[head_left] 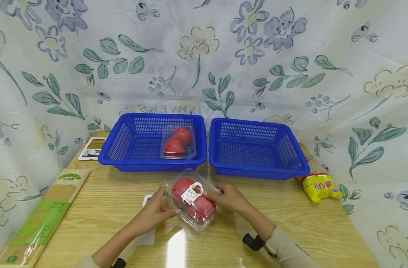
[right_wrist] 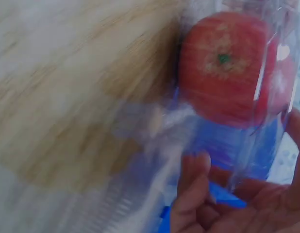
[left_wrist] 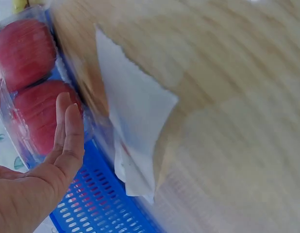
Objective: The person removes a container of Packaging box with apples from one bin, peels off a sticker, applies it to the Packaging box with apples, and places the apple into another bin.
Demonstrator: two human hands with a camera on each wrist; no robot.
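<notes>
A clear plastic box of red tomatoes [head_left: 190, 203], with a white label on its lid, is tilted between my two hands in front of the baskets. My right hand [head_left: 228, 197] grips its right side, thumb on the lid and fingers curled beneath, as the right wrist view shows under a tomato [right_wrist: 227, 68]. At the other side my left hand [head_left: 153, 214] touches the box with thumb and index finger spread apart. Straight fingers [left_wrist: 72, 131] of that hand lie across the box's underside in the left wrist view.
Two blue baskets stand at the back; the left basket [head_left: 133, 162] contains another tomato box [head_left: 178, 143], the right basket [head_left: 257, 171] nothing. White paper [head_left: 146, 238] lies beneath my left hand. Noodle packaging [head_left: 43, 216] lies left, a yellow bag [head_left: 319, 186] right, a flat packet [head_left: 91, 149] back left.
</notes>
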